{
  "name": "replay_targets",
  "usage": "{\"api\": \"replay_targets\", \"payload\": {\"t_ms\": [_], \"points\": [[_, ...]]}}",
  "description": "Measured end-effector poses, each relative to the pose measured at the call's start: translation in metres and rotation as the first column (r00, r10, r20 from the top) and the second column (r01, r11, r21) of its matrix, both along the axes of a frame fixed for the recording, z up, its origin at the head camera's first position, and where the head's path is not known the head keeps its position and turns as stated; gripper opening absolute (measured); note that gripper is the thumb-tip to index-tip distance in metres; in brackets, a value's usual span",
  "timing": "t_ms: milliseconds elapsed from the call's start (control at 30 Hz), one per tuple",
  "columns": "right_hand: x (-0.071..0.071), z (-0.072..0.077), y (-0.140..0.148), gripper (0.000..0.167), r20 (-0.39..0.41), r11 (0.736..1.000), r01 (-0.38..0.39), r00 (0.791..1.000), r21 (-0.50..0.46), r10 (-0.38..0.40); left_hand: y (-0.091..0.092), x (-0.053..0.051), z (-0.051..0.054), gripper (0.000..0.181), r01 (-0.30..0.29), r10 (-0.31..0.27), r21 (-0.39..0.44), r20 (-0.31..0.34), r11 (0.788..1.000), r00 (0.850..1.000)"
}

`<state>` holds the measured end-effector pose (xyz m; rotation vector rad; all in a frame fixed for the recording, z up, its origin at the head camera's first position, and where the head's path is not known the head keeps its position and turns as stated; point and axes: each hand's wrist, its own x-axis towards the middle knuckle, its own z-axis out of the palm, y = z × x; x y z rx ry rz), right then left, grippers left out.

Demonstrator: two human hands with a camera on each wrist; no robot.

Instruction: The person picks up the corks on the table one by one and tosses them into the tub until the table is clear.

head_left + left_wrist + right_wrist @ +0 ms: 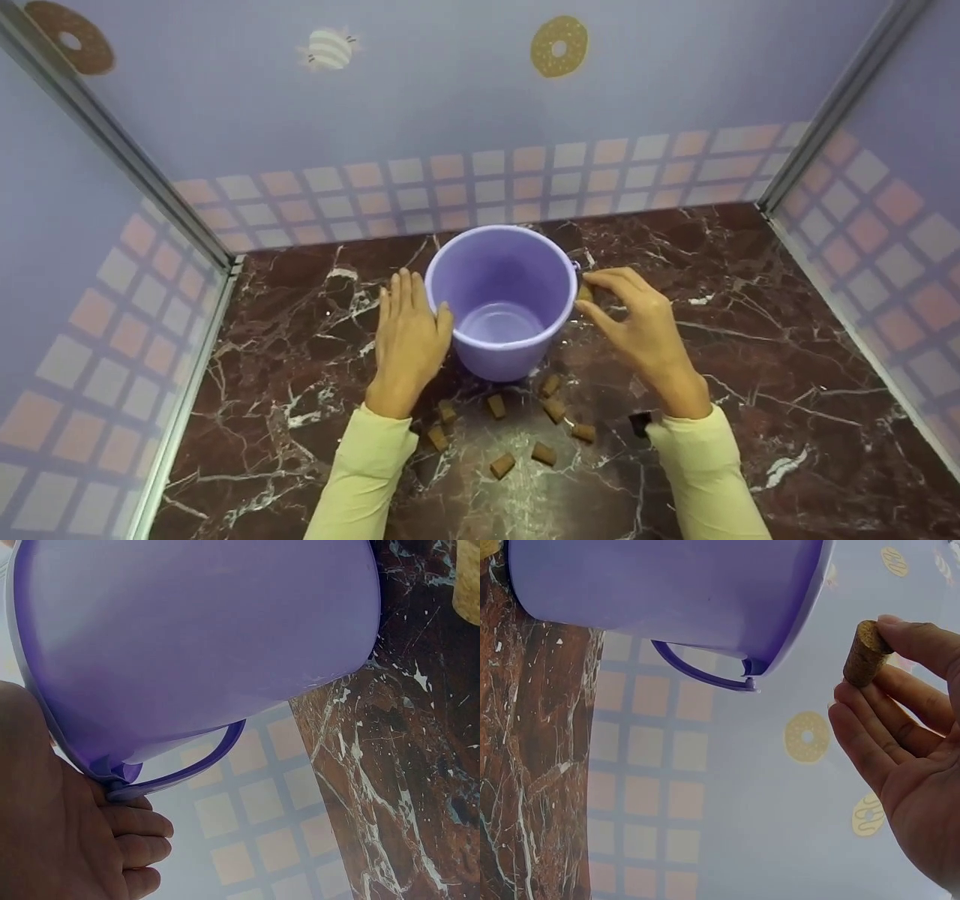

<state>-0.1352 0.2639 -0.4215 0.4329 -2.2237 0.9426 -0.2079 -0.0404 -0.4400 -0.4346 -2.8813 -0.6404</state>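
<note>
A purple bucket (501, 364) stands upright on a dark, reddish-brown table (780, 465) patterned like marble, with white veins running through it and a soft shine at six o'clock. Clock directions are given around the bucket, in the head view.

The back wall (450, 97), at twelve o'clock, is pale lilac. A brown doughnut (97, 49) is pictured at ten, a striped sweet (330, 49) at eleven and a yellow doughnut (540, 49) just past twelve. Rows of pink and whitish squares (529, 159) run along its foot. The left wall (45, 225) and right wall (922, 97) carry the same squares, and grey strips (834, 109) line both corners.

Eight loose corks (544, 454) lie scattered on the table between five and seven o'clock, on the side nearest the person.

The left hand (409, 330) is at nine o'clock against the bucket's side, fingers nearly straight and close together, thumb set apart. The left wrist view shows its palm beside the rim, near the hinge of the handle (191, 769).

The right hand (637, 319), at three o'clock, pinches one more cork (864, 664) between thumb and fingertips, outside the rim. Both sleeves (371, 457) are pale yellow.
</note>
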Motion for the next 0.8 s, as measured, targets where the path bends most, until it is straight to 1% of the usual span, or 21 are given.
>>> {"api": "replay_targets", "payload": {"t_ms": [100, 200, 333, 633, 800], "points": [[0.004, 0.000, 0.004, 0.040, -0.001, 1.000, 0.011, 1.000, -0.009, -0.012, 0.007, 0.003, 0.000, 0.069, 0.006, -0.006, 0.001, -0.003, 1.000, 1.000], [0.007, -0.003, 0.007, 0.039, 0.001, 1.000, 0.019, 1.000, -0.010, -0.019, 0.012, 0.004, -0.004, 0.068, 0.016, -0.016, -0.002, -0.021, 1.000, 1.000], [0.005, -0.005, 0.004, 0.038, 0.005, 1.000, 0.006, 1.000, -0.009, -0.006, 0.011, 0.004, -0.007, 0.067, 0.016, -0.016, -0.006, -0.035, 1.000, 0.999], [-0.005, 0.000, -0.010, 0.037, -0.026, 0.999, -0.038, 0.999, -0.015, 0.038, 0.002, 0.001, 0.001, 0.069, -0.010, 0.010, -0.042, -0.016, 0.999, 1.000], [-0.011, 0.000, -0.020, 0.038, -0.026, 0.998, -0.060, 0.998, -0.008, 0.060, -0.004, 0.002, 0.005, 0.069, -0.028, 0.028, -0.039, -0.013, 0.999, 1.000]]}}
